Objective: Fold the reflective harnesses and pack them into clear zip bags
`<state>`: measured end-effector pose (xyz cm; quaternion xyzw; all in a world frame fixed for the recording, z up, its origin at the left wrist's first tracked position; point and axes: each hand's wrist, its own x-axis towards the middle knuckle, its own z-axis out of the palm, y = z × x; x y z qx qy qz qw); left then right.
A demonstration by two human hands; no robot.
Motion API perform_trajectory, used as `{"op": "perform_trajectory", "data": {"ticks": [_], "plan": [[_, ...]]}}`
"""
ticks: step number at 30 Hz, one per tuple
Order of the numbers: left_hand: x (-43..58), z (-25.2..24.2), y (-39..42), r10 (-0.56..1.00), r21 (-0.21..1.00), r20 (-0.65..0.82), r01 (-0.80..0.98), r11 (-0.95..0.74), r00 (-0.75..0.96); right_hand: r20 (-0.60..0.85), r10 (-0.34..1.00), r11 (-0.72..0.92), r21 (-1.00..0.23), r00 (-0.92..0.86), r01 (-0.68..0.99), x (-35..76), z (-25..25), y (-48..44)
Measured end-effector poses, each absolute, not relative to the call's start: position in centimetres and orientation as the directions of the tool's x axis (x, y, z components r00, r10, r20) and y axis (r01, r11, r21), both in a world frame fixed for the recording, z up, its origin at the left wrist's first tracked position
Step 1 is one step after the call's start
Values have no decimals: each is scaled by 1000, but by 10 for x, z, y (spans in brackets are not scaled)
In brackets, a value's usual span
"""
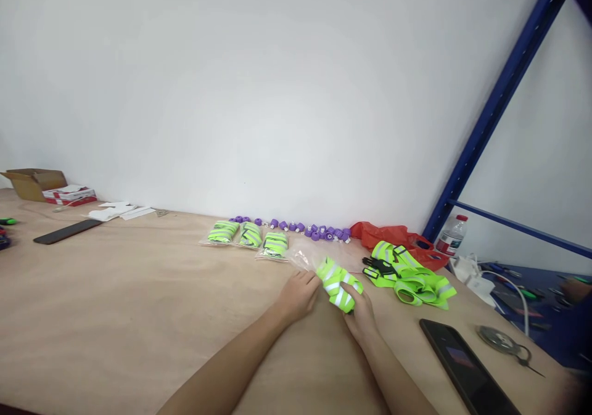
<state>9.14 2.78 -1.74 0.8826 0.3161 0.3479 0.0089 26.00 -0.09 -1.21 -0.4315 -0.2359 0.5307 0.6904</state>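
Note:
In my right hand [361,313] is a folded bundle of neon-yellow reflective strap [337,282], gripped at its lower end. My left hand [300,293] is closed on the edge of a clear plastic bag [303,258], just left of the bundle. The bundle's upper end meets the bag's mouth; how far it sits inside I cannot tell. Behind my left hand lie three packed bags of the same strap, one of them the nearest packed bag [274,245]. To the right rests a loose reflective strap [419,279] with a black buckle [380,267].
Several purple caps [319,232] line the wall beside a red plastic bag [388,236]. A bottle [452,236] stands at the back right. A phone [462,365] and a coiled cable [499,340] lie front right. Far left are a cardboard box [34,184] and papers [111,211].

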Motion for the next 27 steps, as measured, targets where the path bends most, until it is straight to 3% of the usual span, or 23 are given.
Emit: {"op": "perform_trajectory", "data": {"ticks": [4,9,14,17,21,27], "plan": [[98,-20,24,540,230,602,519,-823,589,-24,957,105,-901,289,-421,255,-12,-5],[102,-15,18,535,291,612,463,-837,582,-46,964,90,-870,262,-485,259,-17,-1],[104,-10,13,557,402,645,388,-829,523,-90,968,75,-786,234,-614,265,-19,3],[103,-6,10,605,543,663,273,-794,440,-100,973,62,-760,210,-647,266,-16,3],[103,-5,13,825,843,535,-43,-537,181,-125,970,44,-749,206,-661,267,-14,3],[109,-21,32,967,926,253,-283,-250,-26,-115,969,61,-751,221,-658,267,-13,3]]}}
